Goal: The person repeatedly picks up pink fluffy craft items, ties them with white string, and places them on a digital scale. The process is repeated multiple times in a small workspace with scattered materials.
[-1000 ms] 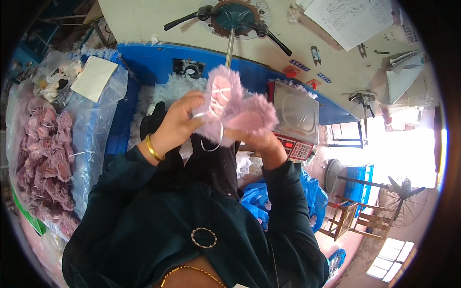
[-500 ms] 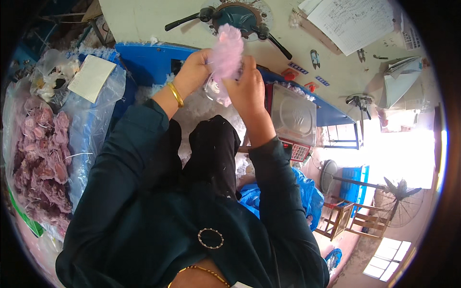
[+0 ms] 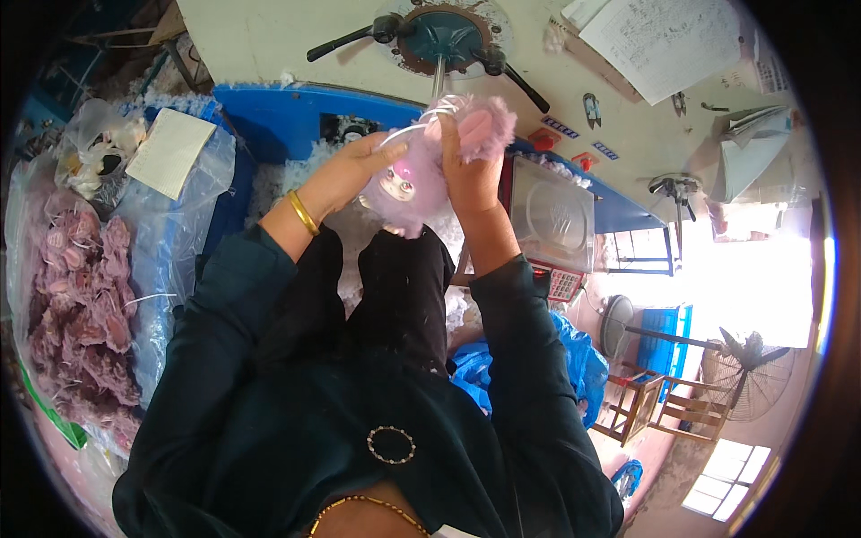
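Note:
A fluffy lilac plush toy [image 3: 417, 204] with a doll-like face and long pink-lined ears is held between my hands, above my knees. My left hand [image 3: 354, 172], with a gold bangle at the wrist, grips the head beside the face. My right hand [image 3: 473, 179] is closed around the toy at the base of an ear. A white cord loops over the toy from one hand toward the other. Just beyond it, a thin metal nozzle [image 3: 439, 76] sticks out from the round machine plate. The fingertips behind the plush are partly hidden.
At the left, a clear plastic bag [image 3: 157, 296] holds several lilac plush pieces, with a notepad [image 3: 172, 152] above it. Handled levers flank the machine plate [image 3: 439, 40]. Papers [image 3: 664, 45] and thread snips [image 3: 592, 109] lie on the table. A red scale [image 3: 560, 285] and fans stand to the right.
The plush toy has turned so its face and ears show, and it sits lower, away from the machine plate. The metal nozzle is now exposed. My left hand has moved down and left.

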A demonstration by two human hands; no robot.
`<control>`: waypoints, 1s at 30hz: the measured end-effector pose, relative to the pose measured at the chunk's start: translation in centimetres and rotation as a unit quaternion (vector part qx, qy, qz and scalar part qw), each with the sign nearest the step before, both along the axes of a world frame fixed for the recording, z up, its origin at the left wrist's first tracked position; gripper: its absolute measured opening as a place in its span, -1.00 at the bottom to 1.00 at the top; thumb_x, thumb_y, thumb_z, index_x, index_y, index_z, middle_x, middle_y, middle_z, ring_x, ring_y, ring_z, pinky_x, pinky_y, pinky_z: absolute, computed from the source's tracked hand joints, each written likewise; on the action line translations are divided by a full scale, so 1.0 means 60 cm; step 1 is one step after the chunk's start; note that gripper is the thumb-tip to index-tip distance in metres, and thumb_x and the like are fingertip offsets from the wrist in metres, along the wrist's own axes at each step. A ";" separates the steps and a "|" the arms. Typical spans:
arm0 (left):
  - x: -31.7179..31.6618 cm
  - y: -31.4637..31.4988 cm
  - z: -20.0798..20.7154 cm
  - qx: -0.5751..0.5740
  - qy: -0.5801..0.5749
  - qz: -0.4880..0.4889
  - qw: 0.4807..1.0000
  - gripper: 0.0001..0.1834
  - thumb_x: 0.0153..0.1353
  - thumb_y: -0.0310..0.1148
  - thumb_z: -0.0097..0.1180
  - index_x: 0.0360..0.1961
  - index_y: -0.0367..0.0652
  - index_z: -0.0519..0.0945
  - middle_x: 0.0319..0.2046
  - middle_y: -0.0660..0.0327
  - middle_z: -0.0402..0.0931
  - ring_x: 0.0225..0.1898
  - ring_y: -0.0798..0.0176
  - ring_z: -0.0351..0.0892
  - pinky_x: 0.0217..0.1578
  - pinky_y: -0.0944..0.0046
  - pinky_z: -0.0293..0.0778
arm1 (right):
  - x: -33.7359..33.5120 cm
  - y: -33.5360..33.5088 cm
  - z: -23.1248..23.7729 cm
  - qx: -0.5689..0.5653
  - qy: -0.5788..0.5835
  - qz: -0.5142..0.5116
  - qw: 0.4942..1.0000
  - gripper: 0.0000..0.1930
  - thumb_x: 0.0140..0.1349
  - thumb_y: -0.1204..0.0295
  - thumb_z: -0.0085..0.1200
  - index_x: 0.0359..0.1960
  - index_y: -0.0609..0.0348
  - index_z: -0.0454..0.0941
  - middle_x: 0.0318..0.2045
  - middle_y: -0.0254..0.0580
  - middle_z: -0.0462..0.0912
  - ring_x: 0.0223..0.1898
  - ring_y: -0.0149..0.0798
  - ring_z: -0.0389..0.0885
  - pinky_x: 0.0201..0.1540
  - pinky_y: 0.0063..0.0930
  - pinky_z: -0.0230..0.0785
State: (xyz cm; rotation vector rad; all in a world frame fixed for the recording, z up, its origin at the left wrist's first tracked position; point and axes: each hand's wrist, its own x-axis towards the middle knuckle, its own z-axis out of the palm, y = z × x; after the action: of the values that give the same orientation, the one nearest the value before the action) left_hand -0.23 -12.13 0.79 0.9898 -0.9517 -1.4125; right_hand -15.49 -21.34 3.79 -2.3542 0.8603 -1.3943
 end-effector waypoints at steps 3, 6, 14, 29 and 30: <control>-0.012 0.018 0.009 -0.045 -0.142 0.001 0.989 -0.57 0.25 -0.17 0.11 0.02 -0.26 0.48 -0.14 0.13 0.54 -0.15 0.27 0.52 -0.09 0.29 0.41 | -0.015 0.019 0.000 0.210 -0.108 0.083 0.968 -0.72 0.19 0.40 0.19 -0.12 0.25 0.47 -0.28 -0.20 0.57 -0.25 -0.35 0.52 -0.21 -0.49 0.41; -0.020 0.017 0.011 -0.225 -0.484 0.118 0.837 -0.63 0.18 -0.26 0.14 -0.02 -0.21 0.50 -0.21 0.00 0.54 -0.17 0.04 0.54 -0.14 0.20 0.44 | -0.027 0.007 0.009 0.313 -0.123 0.205 0.919 -0.66 0.16 0.41 0.22 -0.07 0.24 0.43 -0.28 -0.17 0.57 -0.25 -0.32 0.54 -0.21 -0.49 0.41; -0.088 -0.006 0.050 -0.110 -0.587 0.192 0.779 -0.58 -0.04 -0.35 0.27 -0.17 -0.27 0.42 -0.33 -0.03 0.47 -0.25 -0.13 0.49 -0.26 0.07 0.45 | 0.036 -0.129 -0.071 0.259 -0.183 0.030 0.948 -0.62 0.06 0.23 0.12 -0.11 0.16 0.48 -0.23 0.06 0.61 -0.22 0.07 0.62 -0.24 -0.21 0.43; -0.055 0.070 0.019 -0.153 -0.299 0.213 0.917 -0.69 0.06 -0.42 0.23 -0.18 -0.28 0.48 -0.34 0.13 0.49 -0.30 0.20 0.51 -0.28 0.23 0.43 | -0.007 0.052 0.069 0.385 -0.007 0.043 0.922 -0.64 0.07 0.19 0.26 -0.31 0.28 0.59 -0.43 -0.26 0.63 -0.42 -0.45 0.56 -0.39 -0.56 0.35; -0.053 0.071 0.022 -0.113 -0.208 0.174 0.956 -0.71 0.08 -0.43 0.22 -0.18 -0.29 0.49 -0.35 0.15 0.51 -0.31 0.26 0.53 -0.29 0.25 0.44 | -0.026 0.053 0.059 0.412 -0.140 0.148 0.888 -0.59 0.07 0.12 0.28 -0.33 0.29 0.60 -0.45 -0.31 0.62 -0.46 -0.45 0.55 -0.47 -0.60 0.30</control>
State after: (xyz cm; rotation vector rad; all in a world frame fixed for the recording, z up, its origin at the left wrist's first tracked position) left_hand -3.41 -7.85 2.09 1.2358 -1.1479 -0.7955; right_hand -17.06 -18.18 7.30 -1.5089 0.7581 -0.9376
